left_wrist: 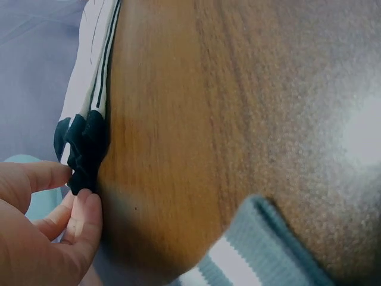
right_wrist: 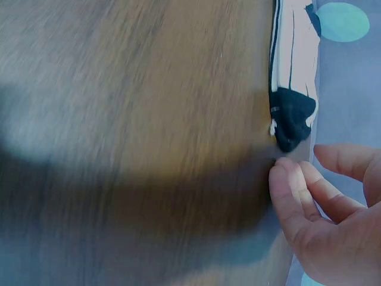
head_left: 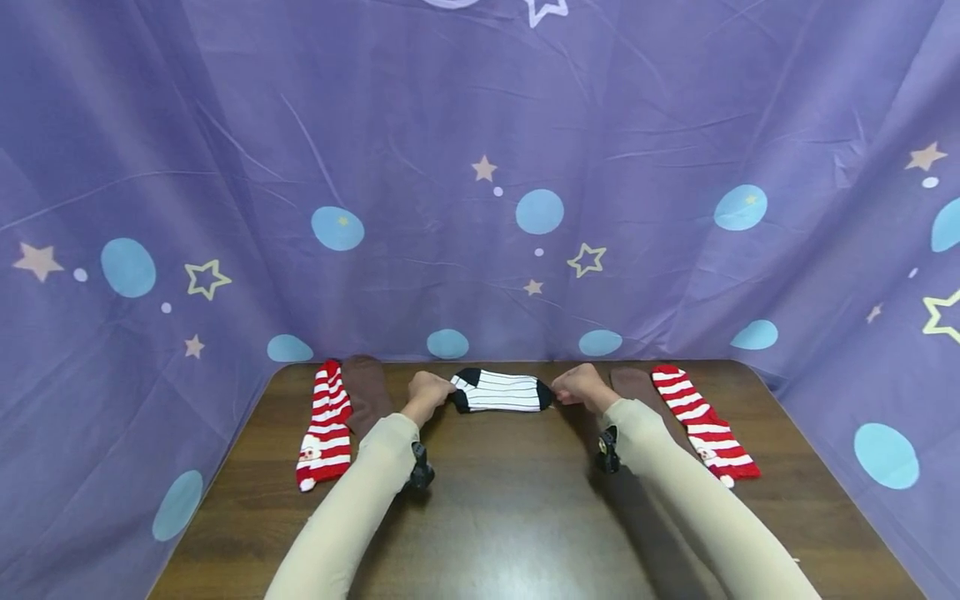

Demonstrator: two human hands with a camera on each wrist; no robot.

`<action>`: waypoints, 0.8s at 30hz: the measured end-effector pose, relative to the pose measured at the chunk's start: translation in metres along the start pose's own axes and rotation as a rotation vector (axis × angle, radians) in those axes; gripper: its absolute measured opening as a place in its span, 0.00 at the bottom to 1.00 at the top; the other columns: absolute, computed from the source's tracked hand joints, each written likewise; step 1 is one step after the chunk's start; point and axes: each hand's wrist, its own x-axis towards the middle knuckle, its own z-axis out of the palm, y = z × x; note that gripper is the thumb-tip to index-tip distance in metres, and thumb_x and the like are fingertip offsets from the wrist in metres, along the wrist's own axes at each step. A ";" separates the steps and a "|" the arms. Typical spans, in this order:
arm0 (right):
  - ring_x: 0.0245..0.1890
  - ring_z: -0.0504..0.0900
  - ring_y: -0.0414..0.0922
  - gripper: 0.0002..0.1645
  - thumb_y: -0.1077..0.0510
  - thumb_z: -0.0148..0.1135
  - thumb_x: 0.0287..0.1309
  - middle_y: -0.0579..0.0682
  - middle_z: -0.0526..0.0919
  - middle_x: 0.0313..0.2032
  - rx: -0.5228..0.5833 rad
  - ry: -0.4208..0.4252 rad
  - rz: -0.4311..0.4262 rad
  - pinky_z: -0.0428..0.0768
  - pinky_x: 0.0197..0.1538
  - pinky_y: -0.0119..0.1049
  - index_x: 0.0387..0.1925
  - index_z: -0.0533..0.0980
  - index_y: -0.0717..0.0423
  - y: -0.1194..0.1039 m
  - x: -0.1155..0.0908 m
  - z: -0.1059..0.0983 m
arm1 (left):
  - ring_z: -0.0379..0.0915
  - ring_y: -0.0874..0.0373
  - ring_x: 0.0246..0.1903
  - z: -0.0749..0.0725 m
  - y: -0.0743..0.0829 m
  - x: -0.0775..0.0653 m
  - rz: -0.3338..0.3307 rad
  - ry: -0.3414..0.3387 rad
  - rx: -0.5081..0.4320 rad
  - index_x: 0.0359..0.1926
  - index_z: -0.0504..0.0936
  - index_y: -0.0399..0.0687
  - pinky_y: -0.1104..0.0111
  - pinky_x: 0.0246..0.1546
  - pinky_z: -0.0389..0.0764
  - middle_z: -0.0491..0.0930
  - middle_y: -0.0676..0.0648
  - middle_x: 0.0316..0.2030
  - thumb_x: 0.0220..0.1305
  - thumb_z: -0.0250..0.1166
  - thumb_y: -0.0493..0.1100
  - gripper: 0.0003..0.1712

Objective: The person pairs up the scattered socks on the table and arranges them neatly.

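A white ankle sock [head_left: 506, 392] with thin black stripes and black toe, heel and cuff lies flat near the table's back edge. More than one layer shows at its edge; I cannot tell whether a second sock lies with it. My left hand [head_left: 427, 393] is at the cuff end. In the left wrist view, its thumb and fingers pinch the black cuff [left_wrist: 86, 149]. Beside the black toe [right_wrist: 293, 119] is my right hand [head_left: 579, 387]. The right wrist view shows its thumb and fingers parted, just short of the toe, with nothing between them.
A red-and-white striped sock [head_left: 326, 425] and a brown sock [head_left: 367, 392] lie at the left. Another striped sock [head_left: 705, 421] and brown sock [head_left: 637, 387] lie at the right, partly behind the right arm. A purple curtain [head_left: 480, 208] hangs behind the wooden table [head_left: 510, 500].
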 end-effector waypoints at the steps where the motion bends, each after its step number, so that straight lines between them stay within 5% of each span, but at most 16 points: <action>1: 0.19 0.80 0.36 0.15 0.71 0.61 0.59 0.49 0.84 0.21 0.004 -0.014 -0.002 0.87 0.32 0.32 0.45 0.79 0.81 0.000 0.000 -0.003 | 0.71 0.65 0.16 0.000 0.001 0.000 -0.012 0.003 -0.008 0.32 0.90 0.34 0.78 0.20 0.74 0.88 0.41 0.28 0.52 0.71 0.36 0.08; 6: 0.21 0.82 0.36 0.17 0.69 0.59 0.64 0.48 0.85 0.21 -0.008 -0.070 -0.003 0.88 0.34 0.34 0.49 0.78 0.81 -0.002 -0.006 -0.016 | 0.83 0.50 0.31 0.001 0.009 -0.002 -0.034 0.015 0.021 0.36 0.86 0.33 0.67 0.33 0.85 0.86 0.36 0.39 0.55 0.68 0.40 0.12; 10: 0.23 0.85 0.38 0.19 0.66 0.59 0.67 0.49 0.87 0.24 -0.034 -0.086 0.008 0.89 0.39 0.38 0.52 0.76 0.79 -0.007 -0.011 -0.026 | 0.80 0.39 0.51 0.002 0.017 -0.009 -0.004 0.014 0.112 0.38 0.86 0.36 0.56 0.51 0.83 0.85 0.34 0.48 0.56 0.65 0.45 0.16; 17: 0.29 0.86 0.39 0.23 0.62 0.55 0.70 0.51 0.88 0.31 -0.065 -0.130 -0.004 0.88 0.46 0.42 0.57 0.73 0.77 -0.011 -0.021 -0.047 | 0.73 0.33 0.56 0.008 0.031 -0.018 0.091 0.007 0.232 0.39 0.87 0.38 0.46 0.59 0.75 0.83 0.33 0.51 0.58 0.60 0.47 0.18; 24: 0.33 0.87 0.41 0.24 0.59 0.54 0.71 0.54 0.89 0.37 -0.095 -0.143 -0.009 0.86 0.54 0.49 0.59 0.73 0.76 -0.008 -0.032 -0.067 | 0.69 0.33 0.61 0.020 0.041 -0.022 0.106 0.059 0.122 0.55 0.84 0.40 0.46 0.63 0.72 0.79 0.33 0.57 0.58 0.61 0.45 0.25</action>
